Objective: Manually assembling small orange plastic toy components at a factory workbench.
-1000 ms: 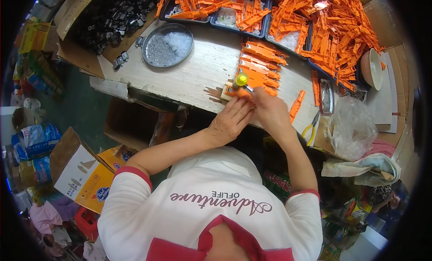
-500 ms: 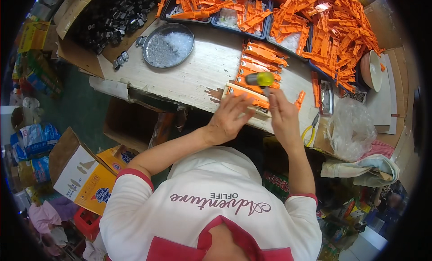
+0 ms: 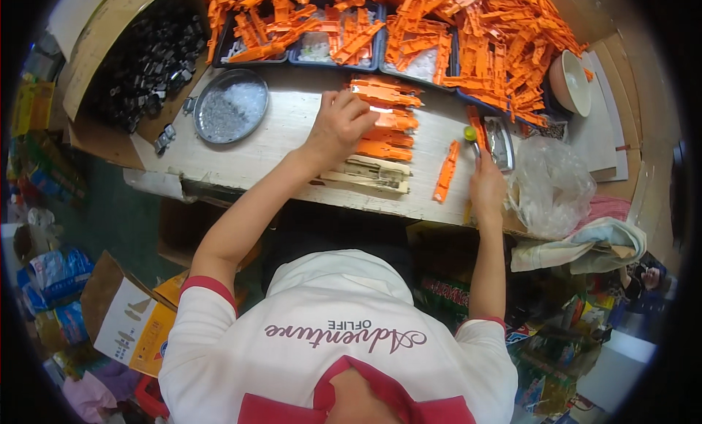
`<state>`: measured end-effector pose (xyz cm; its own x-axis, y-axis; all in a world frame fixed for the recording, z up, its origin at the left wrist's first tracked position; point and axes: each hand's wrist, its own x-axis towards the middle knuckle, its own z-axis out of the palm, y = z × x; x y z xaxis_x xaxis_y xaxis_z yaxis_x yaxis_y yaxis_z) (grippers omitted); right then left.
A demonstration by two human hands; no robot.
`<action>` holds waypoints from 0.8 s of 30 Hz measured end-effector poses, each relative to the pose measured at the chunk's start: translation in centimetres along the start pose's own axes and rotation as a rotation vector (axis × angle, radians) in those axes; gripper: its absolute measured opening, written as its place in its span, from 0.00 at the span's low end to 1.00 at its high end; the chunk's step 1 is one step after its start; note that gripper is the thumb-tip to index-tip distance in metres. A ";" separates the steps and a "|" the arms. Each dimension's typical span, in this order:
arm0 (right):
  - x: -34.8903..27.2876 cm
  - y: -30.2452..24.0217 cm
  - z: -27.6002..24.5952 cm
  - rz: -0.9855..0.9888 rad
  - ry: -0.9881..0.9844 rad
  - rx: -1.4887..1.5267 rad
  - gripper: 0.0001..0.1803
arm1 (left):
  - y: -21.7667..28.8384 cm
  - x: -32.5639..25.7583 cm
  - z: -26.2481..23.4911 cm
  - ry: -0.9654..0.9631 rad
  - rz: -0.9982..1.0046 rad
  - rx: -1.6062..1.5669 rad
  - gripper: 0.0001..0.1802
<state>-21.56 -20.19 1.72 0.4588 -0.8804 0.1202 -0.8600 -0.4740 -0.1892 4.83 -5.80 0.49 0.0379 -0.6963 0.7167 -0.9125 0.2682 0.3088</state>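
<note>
Left hand (image 3: 342, 124) curls onto the orange plastic strips (image 3: 386, 117) stacked on the bench; right hand (image 3: 486, 186) pinches a green-capped tool (image 3: 472, 137). Small stack done, big heap (image 3: 482, 36) untouched.

White short-sleeved shirt, red cuff trim, red collar, script lettering across back; forearms bare.

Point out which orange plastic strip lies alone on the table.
The orange strip lying by itself between the stack and the right hand; all others sit piled together.
</note>
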 end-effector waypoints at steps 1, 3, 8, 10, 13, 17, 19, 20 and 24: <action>0.3 -0.1 0.3 -0.027 0.017 -0.008 0.15 | -0.7 0.4 0.7 -0.031 0.016 0.081 0.13; 0.8 -0.6 0.7 -0.063 0.032 -0.049 0.14 | -1.9 1.1 1.7 -0.074 0.051 0.222 0.13; 1.9 -0.5 2.1 -0.206 0.151 -0.062 0.14 | -2.2 1.3 2.5 -0.126 0.046 0.244 0.12; 2.4 -1.0 2.0 -0.269 0.188 -0.097 0.15 | -1.8 1.3 2.1 -0.126 0.036 0.263 0.11; 3.6 -2.7 0.9 -0.405 0.240 -0.015 0.15 | -1.2 1.0 0.8 -0.036 -0.066 0.143 0.10; 6.0 -8.7 -0.1 -0.704 0.257 0.213 0.20 | -0.5 -0.1 -2.8 0.094 -0.240 0.082 0.08; 7.5 -12.2 0.1 -0.823 0.271 0.233 0.21 | -0.5 -1.1 -4.7 0.148 -0.310 0.106 0.08; 8.4 -13.9 0.6 -0.852 0.272 0.226 0.22 | -0.9 -1.6 -5.9 0.201 -0.382 0.124 0.07; 11.5 -19.6 2.1 -0.928 0.248 0.177 0.24 | -3.6 -5.8 -10.3 0.348 -0.559 0.183 0.05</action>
<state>1.02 -21.04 4.79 0.8589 -0.1373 0.4933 -0.1256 -0.9904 -0.0571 12.07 4.09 1.67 0.6240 -0.4348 0.6493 -0.7710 -0.2075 0.6021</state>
